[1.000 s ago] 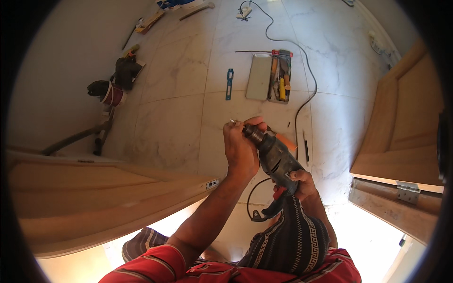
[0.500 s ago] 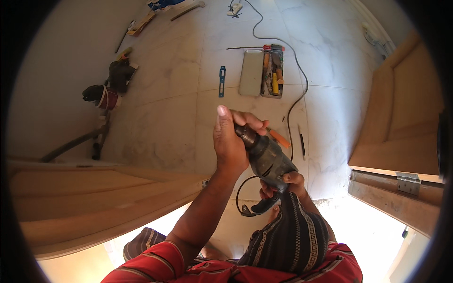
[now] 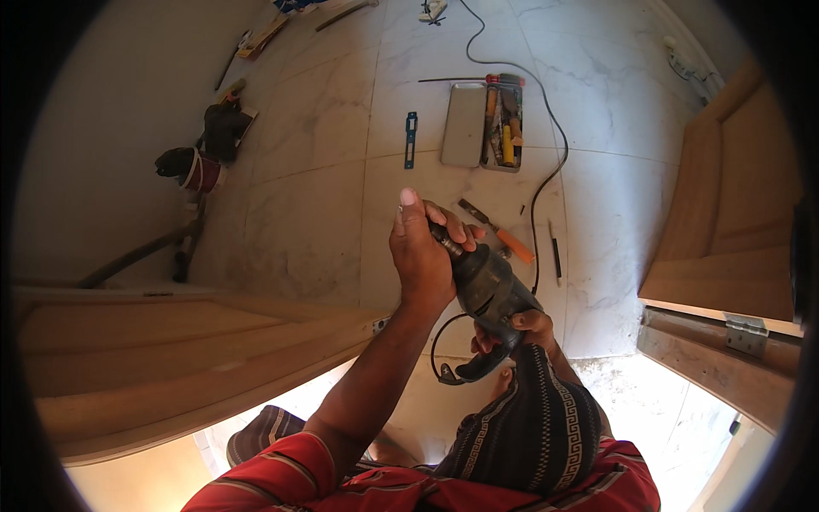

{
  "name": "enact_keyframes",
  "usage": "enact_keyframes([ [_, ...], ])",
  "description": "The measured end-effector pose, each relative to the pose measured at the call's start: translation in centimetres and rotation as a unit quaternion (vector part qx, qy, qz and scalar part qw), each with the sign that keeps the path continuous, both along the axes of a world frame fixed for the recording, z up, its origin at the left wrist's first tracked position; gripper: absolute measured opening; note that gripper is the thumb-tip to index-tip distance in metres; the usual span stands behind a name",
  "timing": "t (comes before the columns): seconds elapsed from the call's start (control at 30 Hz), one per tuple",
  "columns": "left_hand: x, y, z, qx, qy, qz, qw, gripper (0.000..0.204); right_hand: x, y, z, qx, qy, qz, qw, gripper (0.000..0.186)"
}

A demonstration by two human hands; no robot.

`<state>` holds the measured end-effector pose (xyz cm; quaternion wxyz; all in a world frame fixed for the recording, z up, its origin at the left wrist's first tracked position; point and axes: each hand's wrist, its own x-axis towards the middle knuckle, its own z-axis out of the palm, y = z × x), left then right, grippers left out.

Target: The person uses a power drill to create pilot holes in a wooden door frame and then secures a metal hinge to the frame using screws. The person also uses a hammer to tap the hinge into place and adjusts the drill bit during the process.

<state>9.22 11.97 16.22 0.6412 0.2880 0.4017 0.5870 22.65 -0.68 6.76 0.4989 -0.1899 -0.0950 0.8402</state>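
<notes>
I hold a dark grey corded power drill [image 3: 493,286] tilted over the floor, its chuck end up and to the left. My left hand [image 3: 422,260] is closed round the chuck, thumb stretched upward; any bit is hidden by the fingers. Down at the handle my right hand [image 3: 533,324] grips the drill near the trigger, next to my patterned-cloth knee. Just past the drill lies a chisel [image 3: 514,246] with an orange handle. A thin black pencil-like stick [image 3: 557,258] is to its right.
Farther off sits an open tin [image 3: 465,128] of hand tools, beside a blue slotted strip [image 3: 411,141]. The black cord [image 3: 559,128] snakes across the tiles. Wooden door panels stand left [image 3: 171,358] and right [image 3: 734,196]. A bucket [image 3: 205,173] is by the left wall.
My left hand has shifted slightly along the chuck, its fingers spread a little differently. More of the chisel blade shows past the drill. The whole view has moved slightly.
</notes>
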Motion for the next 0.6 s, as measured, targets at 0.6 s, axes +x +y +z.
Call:
enact_keyframes([
  [0.6, -1.0, 0.9, -2.6, -0.071, 0.081, 0.085, 0.991, 0.038, 0.0, 0.4, -1.6, 0.015, -0.115, 0.011, 0.993, 0.052],
])
